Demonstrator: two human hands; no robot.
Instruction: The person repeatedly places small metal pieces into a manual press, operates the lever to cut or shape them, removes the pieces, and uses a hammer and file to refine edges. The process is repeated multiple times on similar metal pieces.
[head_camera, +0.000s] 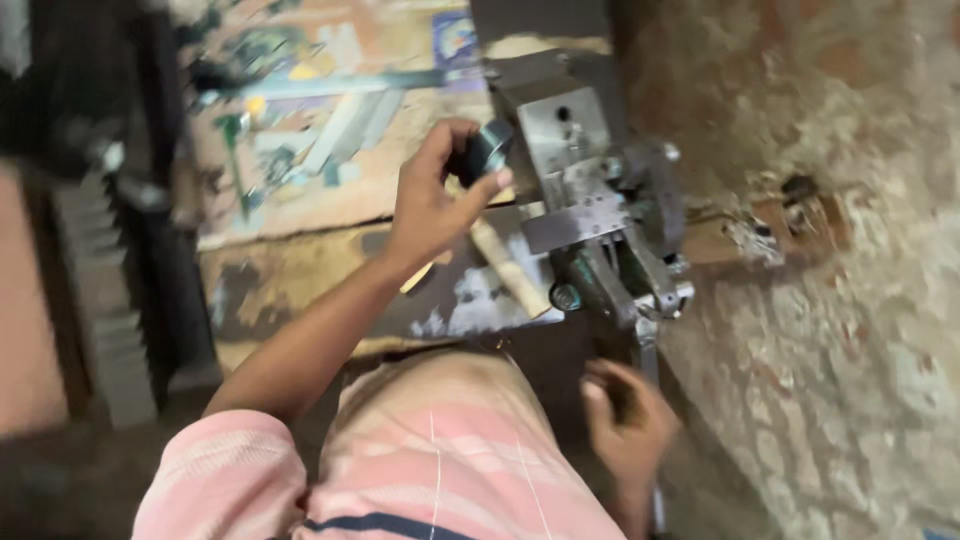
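Left hand (435, 205) pinches a dark ring (487, 150) against the press (590, 190); seat it squarely. Right hand (628, 420), blurred, seemingly grips the lever (645, 350); keep fingers clear.

Left edge motion-blurred, right hand's (628, 420) grip around handle unclear

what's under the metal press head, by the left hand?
Under the press a pale wooden stick lies on a dark worn bench. The left hand holds a small dark ring against the press side. The press base is hidden by its own linkage.
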